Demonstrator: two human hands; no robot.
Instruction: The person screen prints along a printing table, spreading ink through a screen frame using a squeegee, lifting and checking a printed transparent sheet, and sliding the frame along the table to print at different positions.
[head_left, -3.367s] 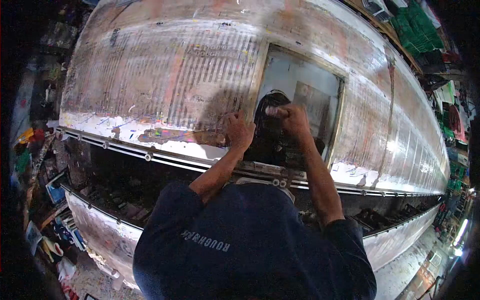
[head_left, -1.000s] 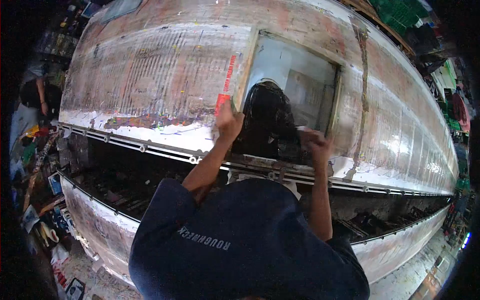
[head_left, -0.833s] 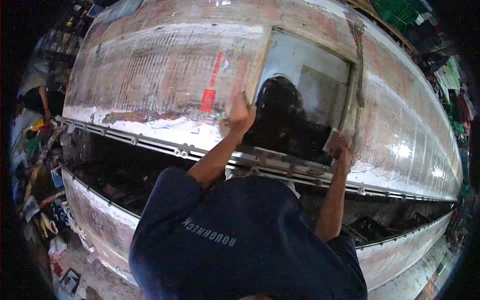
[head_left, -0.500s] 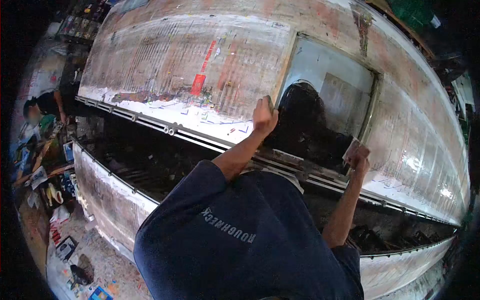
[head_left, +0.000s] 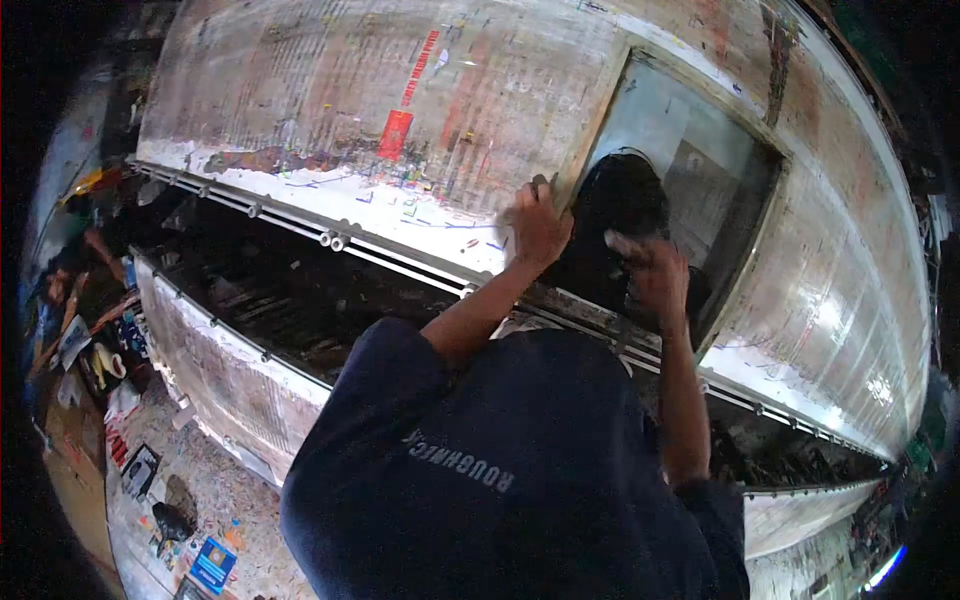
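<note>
A framed panel with a wooden rim and a smooth, reflective grey-blue surface lies on the long stained table. My left hand is closed at the panel's left rim, fingers curled over the edge. A small dark piece shows at those fingers, too unclear to name. Over the lower middle of the panel is my right hand, blurred by motion and with its fingers bent together. Something pale pokes out at its fingertips; its kind cannot be made out. A dark reflection covers much of the panel behind this hand.
White rails with ring stops run along the table's near edge. A second long table lies behind me, with a dark gap between. On the littered floor are papers and a blue packet. Shelved clutter stands at the left.
My right hand has moved left and slightly up, from the panel's lower right corner to over its middle. The left hand stays at the rim. The view has shifted a little.
</note>
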